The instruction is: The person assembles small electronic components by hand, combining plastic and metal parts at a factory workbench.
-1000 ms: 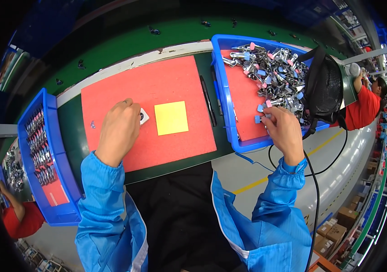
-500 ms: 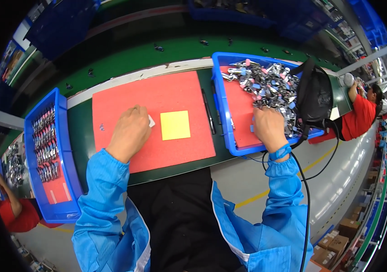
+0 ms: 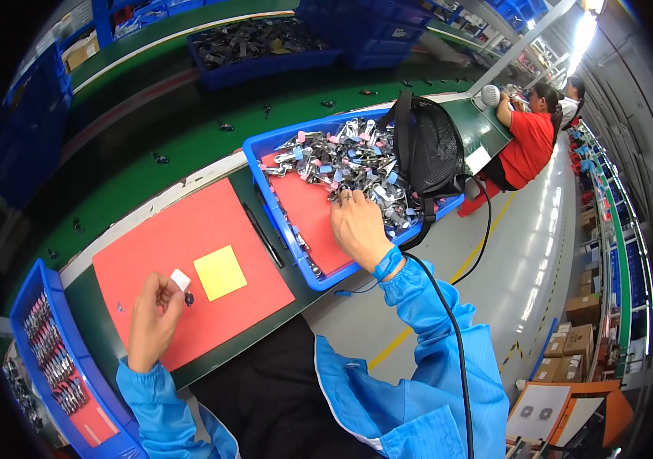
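Head view: black bag (image 3: 427,149) crowds blue bin (image 3: 265,145).

R hand (image 3: 358,228) moved deeper into clip pile (image 3: 349,164); L hand (image 3: 154,317) lifted white piece (image 3: 180,280).

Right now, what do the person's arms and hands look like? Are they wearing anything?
Both arms wear loose, bright blue work sleeves with gathered cuffs. The left hand and right hand are bare, no gloves. A blue wrist strap circles the right wrist, with a thin black cable trailing from it.
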{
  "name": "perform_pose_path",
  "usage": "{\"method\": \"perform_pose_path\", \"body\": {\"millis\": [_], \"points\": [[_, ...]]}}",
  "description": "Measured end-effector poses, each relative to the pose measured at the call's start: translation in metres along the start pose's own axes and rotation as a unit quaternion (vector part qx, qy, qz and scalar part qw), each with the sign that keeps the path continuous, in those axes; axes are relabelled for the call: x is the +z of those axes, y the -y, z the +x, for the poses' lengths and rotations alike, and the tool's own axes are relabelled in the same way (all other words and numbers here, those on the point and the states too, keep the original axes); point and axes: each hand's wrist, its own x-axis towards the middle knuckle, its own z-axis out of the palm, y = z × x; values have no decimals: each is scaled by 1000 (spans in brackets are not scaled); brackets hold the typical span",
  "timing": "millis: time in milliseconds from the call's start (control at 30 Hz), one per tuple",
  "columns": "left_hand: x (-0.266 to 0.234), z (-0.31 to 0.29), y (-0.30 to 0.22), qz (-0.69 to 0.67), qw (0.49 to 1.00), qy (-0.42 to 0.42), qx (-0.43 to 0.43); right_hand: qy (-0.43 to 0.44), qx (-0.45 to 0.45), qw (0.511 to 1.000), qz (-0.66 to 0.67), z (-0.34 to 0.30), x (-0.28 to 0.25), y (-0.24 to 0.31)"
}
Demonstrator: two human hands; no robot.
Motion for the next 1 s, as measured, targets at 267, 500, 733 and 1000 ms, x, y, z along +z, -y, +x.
{"method": "perform_pose_path", "body": {"millis": [267,500,733,1000], "points": [[25,-19,-13,-262,954,-115,92,-163,78,920,347,3,-40,42],[58,-2,-48,-489,833,-234,112,-82,-6,728,681,2,-101,188],[35,-11,-29,-580,764,-267,93,23,104,571,814,0,-97,235],[29,-20,-12,-611,756,-217,88,263,3,561,785,-7,-92,203]]}}
